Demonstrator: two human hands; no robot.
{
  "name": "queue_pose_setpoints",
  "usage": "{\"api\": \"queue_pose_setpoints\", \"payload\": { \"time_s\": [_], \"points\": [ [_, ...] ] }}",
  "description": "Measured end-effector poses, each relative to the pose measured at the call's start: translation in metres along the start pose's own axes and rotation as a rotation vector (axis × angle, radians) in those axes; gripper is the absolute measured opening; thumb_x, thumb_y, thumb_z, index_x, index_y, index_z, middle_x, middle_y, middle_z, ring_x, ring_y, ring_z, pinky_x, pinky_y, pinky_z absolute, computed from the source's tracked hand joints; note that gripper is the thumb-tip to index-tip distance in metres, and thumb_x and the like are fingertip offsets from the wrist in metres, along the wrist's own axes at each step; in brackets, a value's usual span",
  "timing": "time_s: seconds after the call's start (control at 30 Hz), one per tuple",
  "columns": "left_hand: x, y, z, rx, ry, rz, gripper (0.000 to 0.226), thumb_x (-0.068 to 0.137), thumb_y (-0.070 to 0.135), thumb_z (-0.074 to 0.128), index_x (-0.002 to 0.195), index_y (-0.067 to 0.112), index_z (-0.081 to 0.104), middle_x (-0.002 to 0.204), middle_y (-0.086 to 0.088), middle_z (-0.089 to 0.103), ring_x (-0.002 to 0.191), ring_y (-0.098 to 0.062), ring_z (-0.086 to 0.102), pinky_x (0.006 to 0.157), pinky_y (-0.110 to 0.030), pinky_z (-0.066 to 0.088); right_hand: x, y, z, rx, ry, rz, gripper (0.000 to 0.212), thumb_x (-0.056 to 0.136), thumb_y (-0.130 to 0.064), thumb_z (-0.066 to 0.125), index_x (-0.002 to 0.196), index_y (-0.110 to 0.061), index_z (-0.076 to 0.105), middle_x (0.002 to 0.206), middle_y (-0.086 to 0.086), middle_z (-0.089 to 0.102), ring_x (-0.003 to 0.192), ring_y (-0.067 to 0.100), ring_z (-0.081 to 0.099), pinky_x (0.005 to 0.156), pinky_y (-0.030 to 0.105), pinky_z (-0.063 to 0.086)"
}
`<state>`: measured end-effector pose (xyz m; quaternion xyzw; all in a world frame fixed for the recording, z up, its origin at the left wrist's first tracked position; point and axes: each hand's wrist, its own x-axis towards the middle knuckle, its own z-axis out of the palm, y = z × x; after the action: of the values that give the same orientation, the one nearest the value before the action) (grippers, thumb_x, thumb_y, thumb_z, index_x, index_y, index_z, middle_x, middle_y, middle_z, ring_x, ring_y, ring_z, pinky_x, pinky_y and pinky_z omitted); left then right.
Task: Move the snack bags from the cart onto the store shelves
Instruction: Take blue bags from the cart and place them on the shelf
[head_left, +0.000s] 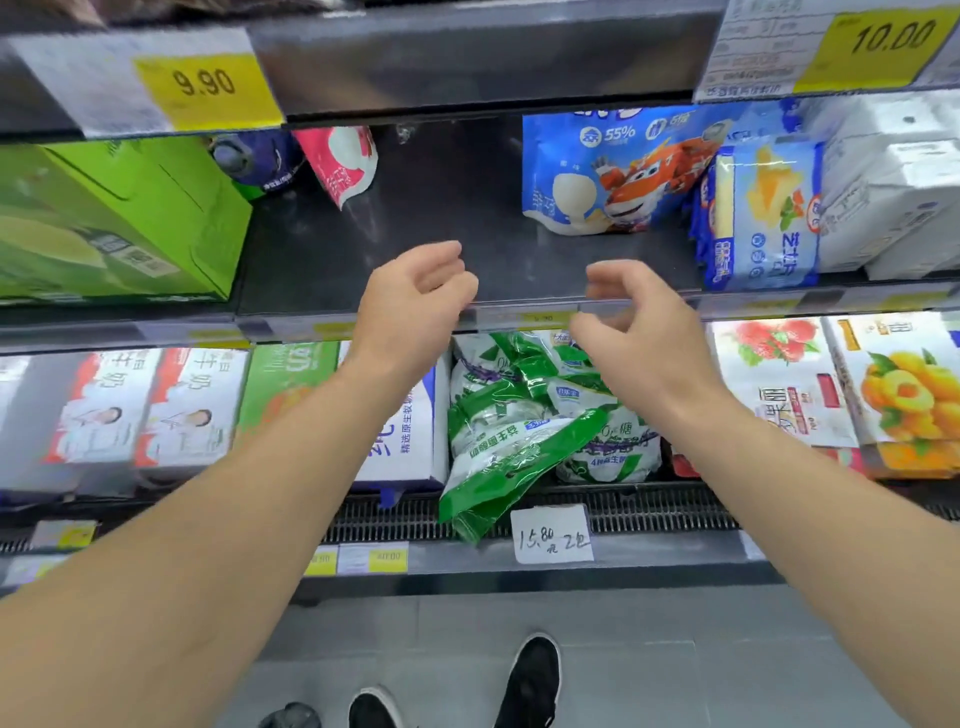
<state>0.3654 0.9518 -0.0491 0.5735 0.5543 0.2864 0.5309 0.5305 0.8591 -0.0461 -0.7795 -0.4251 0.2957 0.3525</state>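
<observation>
Green snack bags (519, 441) overhanging shelf edge (649, 551), hands apparently empty

Green-and-white snack bags (524, 415) below both hands; blue cartoon-print bag (613, 166) above the right hand; lime-green carton (119, 218) up-left of the left hand; pink-white pouch (340, 161), possibly, blurred.
</observation>
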Motion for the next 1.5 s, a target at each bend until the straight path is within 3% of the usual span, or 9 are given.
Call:
{"api": "queue_pose_setpoints", "payload": {
  "time_s": [0.2, 0.3, 0.5, 0.83, 0.97, 1.1, 1.17, 1.3, 1.5],
  "points": [
    [-0.062, -0.038, -0.082, 0.091, 0.063, -0.038, 0.026, 0.087, 0.02, 0.068, 0.112, 0.029, 0.066, 0.11, 0.007, 0.071, 0.103, -0.007, 0.066, 0.089, -0.036, 0.056, -0.063, -0.042, 0.064, -0.081, -0.199, -0.105, 0.038, 0.085, -0.02, 0.064, 0.122, -0.022, 0.063, 0.11, -0.012, 0.064, 0.101, 0.009, 0.061, 0.096, 0.033, 0.05],
    [-0.098, -0.058, -0.148, 0.115, 0.121, -0.091, 0.028, 0.088, 0.017, 0.068, 0.116, 0.019, 0.067, 0.113, 0.004, 0.07, 0.099, -0.01, 0.065, 0.092, -0.038, 0.054, -0.097, -0.077, 0.11, -0.146, -0.302, -0.189, 0.036, 0.085, -0.021, 0.065, 0.121, -0.022, 0.064, 0.114, -0.01, 0.066, 0.102, 0.01, 0.061, 0.096, 0.033, 0.049],
    [-0.174, -0.096, -0.294, 0.175, 0.266, -0.167, 0.035, 0.065, 0.047, 0.065, 0.098, 0.038, 0.067, 0.102, 0.009, 0.072, 0.093, -0.006, 0.068, 0.098, -0.033, 0.051, -0.16, -0.163, 0.21, -0.247, -0.5, -0.416, 0.037, 0.081, -0.03, 0.063, 0.117, -0.024, 0.065, 0.113, -0.002, 0.066, 0.104, 0.017, 0.06, 0.094, 0.039, 0.05],
    [-0.286, -0.18, -0.456, 0.16, 0.567, -0.278, 0.027, 0.081, 0.025, 0.069, 0.108, 0.026, 0.069, 0.104, 0.011, 0.07, 0.089, 0.003, 0.065, 0.092, -0.025, 0.052, -0.26, -0.257, 0.359, -0.298, -0.751, -0.702, 0.036, 0.084, -0.021, 0.062, 0.119, -0.026, 0.062, 0.116, -0.008, 0.064, 0.106, 0.01, 0.058, 0.095, 0.027, 0.044],
    [-0.316, -0.215, -0.489, 0.149, 0.63, -0.35, 0.027, 0.085, 0.017, 0.07, 0.111, 0.02, 0.07, 0.108, 0.008, 0.07, 0.088, -0.005, 0.066, 0.09, -0.025, 0.05, -0.282, -0.266, 0.401, -0.363, -0.802, -0.804, 0.04, 0.08, -0.013, 0.063, 0.119, -0.021, 0.063, 0.118, -0.004, 0.064, 0.108, 0.015, 0.059, 0.095, 0.029, 0.043],
    [-0.335, -0.246, -0.505, 0.132, 0.614, -0.387, 0.032, 0.084, 0.012, 0.071, 0.116, 0.013, 0.068, 0.108, 0.004, 0.068, 0.085, -0.004, 0.063, 0.075, 0.003, 0.04, -0.289, -0.263, 0.437, -0.554, -0.88, -0.914, 0.051, 0.076, 0.0, 0.057, 0.122, -0.02, 0.063, 0.124, -0.002, 0.06, 0.116, 0.019, 0.056, 0.096, 0.029, 0.04],
    [-0.337, -0.257, -0.504, 0.119, 0.586, -0.399, 0.036, 0.084, 0.01, 0.07, 0.119, 0.01, 0.067, 0.11, 0.003, 0.067, 0.089, -0.006, 0.061, 0.07, 0.007, 0.036, -0.287, -0.26, 0.447, -0.639, -0.908, -0.987, 0.062, 0.073, 0.006, 0.051, 0.127, -0.024, 0.061, 0.133, 0.0, 0.054, 0.119, 0.026, 0.052, 0.096, 0.035, 0.045],
    [-0.335, -0.274, -0.503, 0.104, 0.555, -0.402, 0.038, 0.084, 0.015, 0.071, 0.121, 0.014, 0.066, 0.117, 0.002, 0.068, 0.089, -0.009, 0.064, 0.077, -0.003, 0.043, -0.281, -0.249, 0.475, -0.95, -0.933, -1.112, 0.067, 0.077, 0.007, 0.054, 0.133, -0.03, 0.055, 0.151, 0.002, 0.034, 0.122, 0.032, 0.045, 0.091, 0.044, 0.05],
    [-0.321, -0.279, -0.492, 0.068, 0.476, -0.4, 0.041, 0.084, 0.022, 0.071, 0.124, 0.016, 0.063, 0.124, 0.002, 0.066, 0.094, -0.013, 0.066, 0.086, -0.024, 0.049, -0.268, -0.234, 0.505, -0.809, -0.901, -1.179, 0.034, 0.067, 0.003, 0.049, 0.079, -0.018, 0.073, 0.122, 0.007, 0.062, 0.096, 0.036, 0.062, 0.079, 0.043, 0.053]
  ]
}}
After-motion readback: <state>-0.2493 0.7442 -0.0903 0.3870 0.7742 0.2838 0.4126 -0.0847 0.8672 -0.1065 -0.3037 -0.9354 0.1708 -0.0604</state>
